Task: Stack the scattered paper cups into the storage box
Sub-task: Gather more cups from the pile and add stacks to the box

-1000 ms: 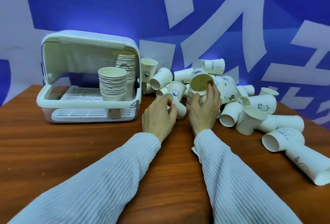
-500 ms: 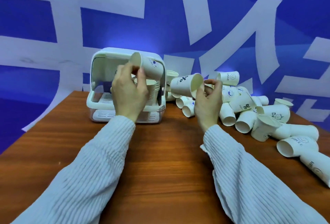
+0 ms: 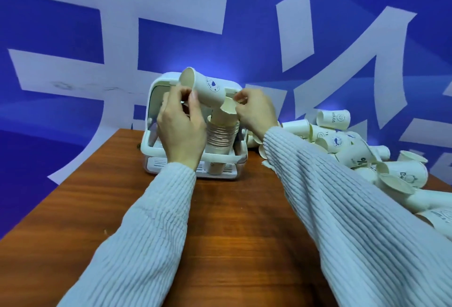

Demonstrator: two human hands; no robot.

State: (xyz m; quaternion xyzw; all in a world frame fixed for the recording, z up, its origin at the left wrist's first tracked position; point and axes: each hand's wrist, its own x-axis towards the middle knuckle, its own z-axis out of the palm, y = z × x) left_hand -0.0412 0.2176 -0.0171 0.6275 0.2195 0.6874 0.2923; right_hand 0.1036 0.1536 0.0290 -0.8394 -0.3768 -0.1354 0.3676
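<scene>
Two cups up: my left hand point(image 3: 182, 125) grips a tilted paper cup point(image 3: 204, 90), my right hand point(image 3: 254, 110) pinches another point(image 3: 228, 107), directly above the stack point(image 3: 221, 135) in the storage box point(image 3: 156, 159).

One camera only, worn on the person's head; it looks forward and down over the brown wooden table point(image 3: 232, 233), close above both sleeved arms. The blue-and-white lettered wall point(image 3: 244, 25) fills the upper view.
</scene>
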